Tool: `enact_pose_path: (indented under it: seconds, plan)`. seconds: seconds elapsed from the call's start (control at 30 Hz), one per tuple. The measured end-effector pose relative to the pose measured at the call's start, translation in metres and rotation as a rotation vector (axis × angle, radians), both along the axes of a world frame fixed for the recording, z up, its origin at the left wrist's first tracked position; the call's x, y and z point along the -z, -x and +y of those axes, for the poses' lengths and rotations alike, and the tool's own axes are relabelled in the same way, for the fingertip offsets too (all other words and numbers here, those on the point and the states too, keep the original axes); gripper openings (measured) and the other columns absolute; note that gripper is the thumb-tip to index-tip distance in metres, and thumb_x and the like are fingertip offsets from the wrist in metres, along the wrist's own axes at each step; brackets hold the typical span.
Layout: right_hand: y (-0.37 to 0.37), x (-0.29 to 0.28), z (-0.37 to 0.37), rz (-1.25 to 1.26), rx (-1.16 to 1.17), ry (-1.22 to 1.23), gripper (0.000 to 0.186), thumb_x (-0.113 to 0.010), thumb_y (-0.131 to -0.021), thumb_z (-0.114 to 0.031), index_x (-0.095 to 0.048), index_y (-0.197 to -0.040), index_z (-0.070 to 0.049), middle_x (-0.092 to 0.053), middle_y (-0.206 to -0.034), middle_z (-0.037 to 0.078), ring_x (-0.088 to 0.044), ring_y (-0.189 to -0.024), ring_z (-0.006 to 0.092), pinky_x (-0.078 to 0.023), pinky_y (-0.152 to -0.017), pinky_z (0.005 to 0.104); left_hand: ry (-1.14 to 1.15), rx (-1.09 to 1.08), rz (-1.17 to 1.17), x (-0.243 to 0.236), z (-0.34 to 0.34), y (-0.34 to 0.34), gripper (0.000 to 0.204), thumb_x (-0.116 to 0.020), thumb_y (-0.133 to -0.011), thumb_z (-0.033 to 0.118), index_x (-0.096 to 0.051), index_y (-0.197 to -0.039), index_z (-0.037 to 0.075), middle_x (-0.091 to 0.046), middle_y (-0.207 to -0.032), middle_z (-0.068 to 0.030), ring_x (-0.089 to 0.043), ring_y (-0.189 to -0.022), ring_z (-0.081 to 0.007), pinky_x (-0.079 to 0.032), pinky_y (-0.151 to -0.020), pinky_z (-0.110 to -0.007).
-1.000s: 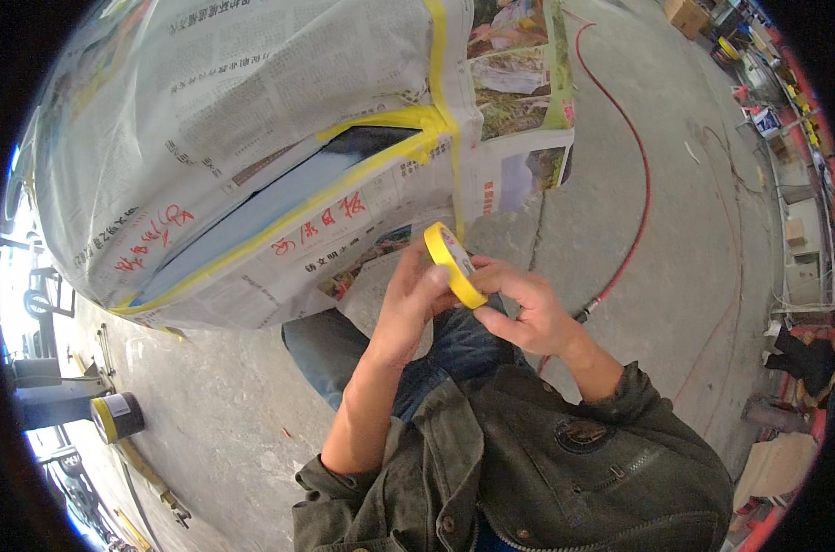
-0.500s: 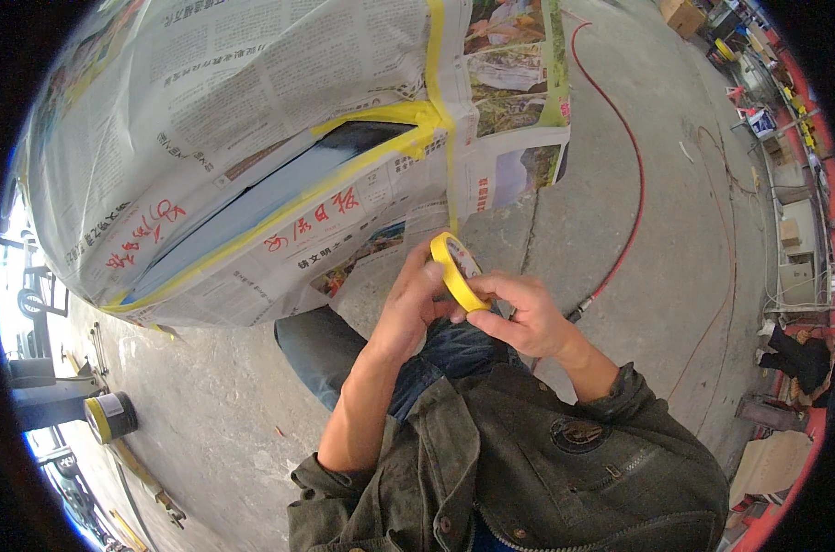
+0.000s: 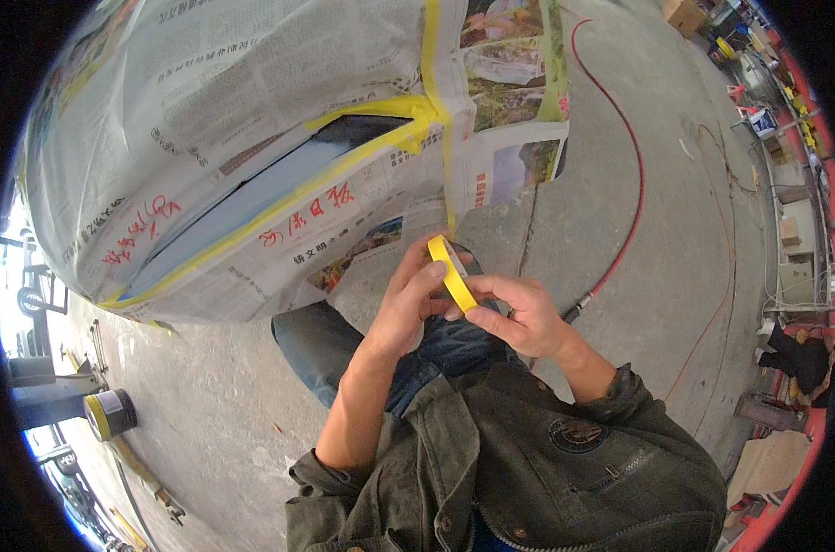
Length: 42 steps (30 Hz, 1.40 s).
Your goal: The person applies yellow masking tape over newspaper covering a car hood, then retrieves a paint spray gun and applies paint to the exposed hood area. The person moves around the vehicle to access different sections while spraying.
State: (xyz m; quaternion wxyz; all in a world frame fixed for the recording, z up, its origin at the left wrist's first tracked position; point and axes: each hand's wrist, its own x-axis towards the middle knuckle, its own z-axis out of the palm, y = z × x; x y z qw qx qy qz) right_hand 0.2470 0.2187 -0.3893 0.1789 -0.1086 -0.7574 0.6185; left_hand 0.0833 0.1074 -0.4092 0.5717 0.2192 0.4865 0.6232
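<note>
A roll of yellow tape is held on edge between my two hands, below the covered curved body. My left hand grips its left side, thumb against the yellow band. My right hand holds the lower right part with thumb and fingers. Just beyond them, newspaper sheets cover the curved body, bordered by yellow tape strips. A long narrow blue-grey opening with a dark upper end shows within the taped border. My bent leg in jeans is under the paper's lower edge.
A red hose curves across the concrete floor on the right. Cluttered shelving with boxes lines the right rim. A dark bucket with a yellow band stands at lower left, near wheeled equipment and metal parts.
The tape roll has turned so that less of its inner ring shows. Over the last second it also shifted slightly downward, with both hands still on it.
</note>
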Motion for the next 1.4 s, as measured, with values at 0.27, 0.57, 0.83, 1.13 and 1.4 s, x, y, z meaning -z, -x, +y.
enact_pose_path:
  seconds: [0.27, 0.57, 0.83, 1.13, 1.4]
  plan:
    - [-0.003, 0.005, 0.004, -0.063, 0.040, -0.249, 0.034, -0.072, -0.090, -0.018, -0.061, -0.117, 0.000, -0.069, -0.088, 0.016, -0.070, -0.076, 0.0322, -0.054, -0.068, 0.0372, -0.152, -0.179, 0.791, -0.019, -0.007, -0.005, 0.044, -0.075, -0.083, 0.012, -0.060, -0.124, 0.003, -0.061, -0.119, -0.0112, -0.063, -0.103, -0.0237, -0.052, -0.090, -0.034]
    - [0.008, 0.013, -0.002, -0.100, 0.094, -0.465, 0.036, -0.069, -0.092, -0.019, -0.057, -0.119, 0.002, -0.069, -0.095, 0.022, -0.068, -0.083, 0.0407, -0.054, -0.072, 0.0468, -0.071, -0.209, 1.192, -0.026, -0.011, -0.016, 0.030, -0.076, -0.079, -0.002, -0.066, -0.107, 0.001, -0.061, -0.113, -0.0131, -0.064, -0.086, -0.0243, -0.054, -0.076, -0.033]
    - [0.006, 0.018, -0.002, -0.140, 0.090, -0.402, 0.036, -0.068, -0.092, -0.018, -0.057, -0.119, 0.002, -0.069, -0.098, 0.023, -0.067, -0.088, 0.0423, -0.054, -0.075, 0.0481, 0.065, -0.133, 1.023, -0.020, -0.011, -0.013, 0.028, -0.077, -0.079, -0.002, -0.067, -0.105, 0.000, -0.065, -0.103, -0.0131, -0.064, -0.078, -0.0193, -0.053, -0.069, -0.030]
    - [0.013, 0.010, 0.011, -0.145, -0.004, -0.438, 0.038, -0.070, -0.091, -0.018, -0.058, -0.122, -0.001, -0.069, -0.098, 0.022, -0.068, -0.088, 0.0409, -0.054, -0.076, 0.0465, -0.018, -0.222, 1.125, -0.027, -0.011, 0.004, 0.018, -0.076, -0.083, 0.005, -0.072, -0.099, -0.002, -0.068, -0.090, -0.0114, -0.068, -0.079, -0.0189, -0.054, -0.068, -0.032]
    - [0.014, -0.004, 0.016, -0.096, -0.024, -0.170, 0.038, -0.068, -0.091, -0.011, -0.060, -0.128, -0.002, -0.069, -0.087, 0.019, -0.071, -0.072, 0.0258, -0.053, -0.066, 0.0353, 0.012, -0.029, 0.887, -0.035, -0.007, 0.026, 0.011, -0.066, -0.093, 0.009, -0.062, -0.095, -0.002, -0.061, -0.081, -0.0028, -0.056, -0.070, -0.0110, -0.047, -0.065, -0.027]
